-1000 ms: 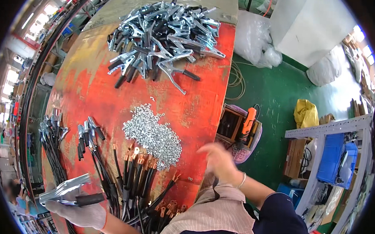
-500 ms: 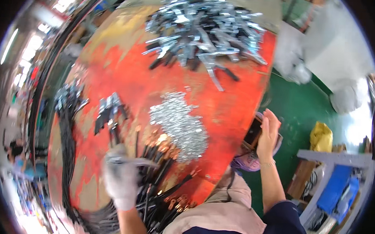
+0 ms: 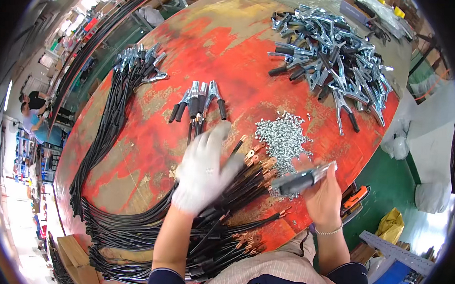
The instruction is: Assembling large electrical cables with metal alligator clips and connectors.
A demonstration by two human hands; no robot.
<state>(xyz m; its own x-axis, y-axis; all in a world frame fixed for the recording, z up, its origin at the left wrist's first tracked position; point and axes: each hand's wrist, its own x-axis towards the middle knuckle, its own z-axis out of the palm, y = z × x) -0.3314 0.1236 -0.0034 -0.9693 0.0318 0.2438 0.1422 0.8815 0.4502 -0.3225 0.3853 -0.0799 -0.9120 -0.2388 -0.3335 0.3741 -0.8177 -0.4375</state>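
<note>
My left hand [image 3: 202, 169], in a white glove, hovers over the black cables with its fingers stretched and thumb apart; it holds nothing. Just beyond its fingertips lie a few metal clamps [image 3: 203, 98] with black grips, cables attached. My bare right hand [image 3: 326, 197] grips a spring clamp [image 3: 303, 179], metal with dark grips and slightly blurred, above the near side of the screw pile. Between the hands, cables with copper lugs [image 3: 267, 166] fan out, their ends toward the small silver screws [image 3: 283, 137].
A large heap of loose clamps [image 3: 337, 60] covers the far right of the worn red table [image 3: 231, 45]. A long bundle of black cables [image 3: 109, 119] with clamps curves along the left. An orange-handled tool [image 3: 356, 197] sits in a container below the right edge.
The view has swung right. A clamp that was at my left hand is gone from there; my right hand, empty beside the table edge before, has come over the table and holds a clamp.
</note>
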